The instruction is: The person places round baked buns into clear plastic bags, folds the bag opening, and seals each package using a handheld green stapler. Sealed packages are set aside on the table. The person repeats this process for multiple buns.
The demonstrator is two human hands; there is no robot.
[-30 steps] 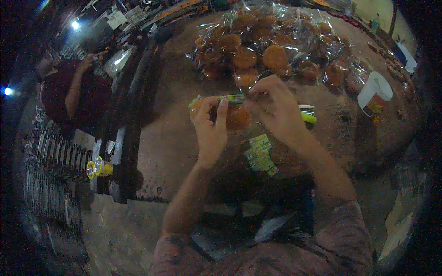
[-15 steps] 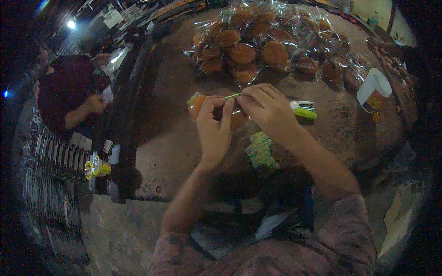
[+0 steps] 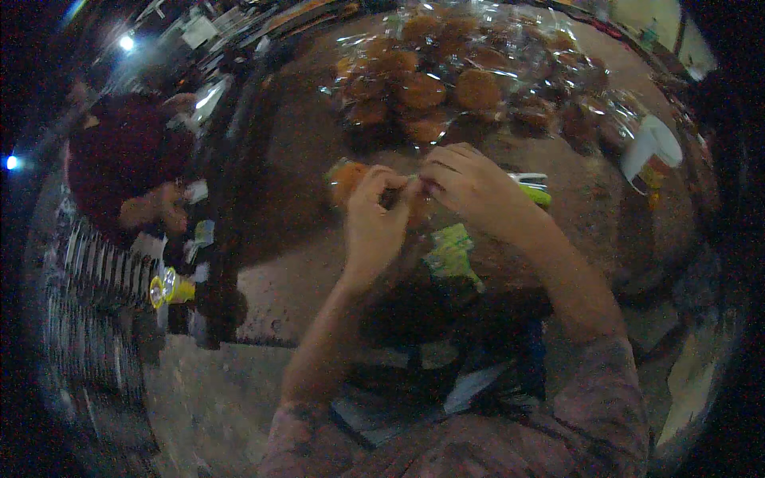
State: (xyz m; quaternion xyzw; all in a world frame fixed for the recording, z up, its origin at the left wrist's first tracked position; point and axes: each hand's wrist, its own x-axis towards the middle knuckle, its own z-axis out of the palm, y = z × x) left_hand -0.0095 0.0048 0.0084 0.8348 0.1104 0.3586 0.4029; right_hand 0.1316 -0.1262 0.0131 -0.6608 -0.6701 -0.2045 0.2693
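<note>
Brown, the table is covered at its far side by a pile of clear plastic packs. The left hand and the right hand are curled, fingertips brought together; what is pinched there is too blurred to tell. A white cup is seen at the right, green papers nearer the edge. An orange pack is partly hidden behind the left hand; a stapler is placed beside the right.
</note>
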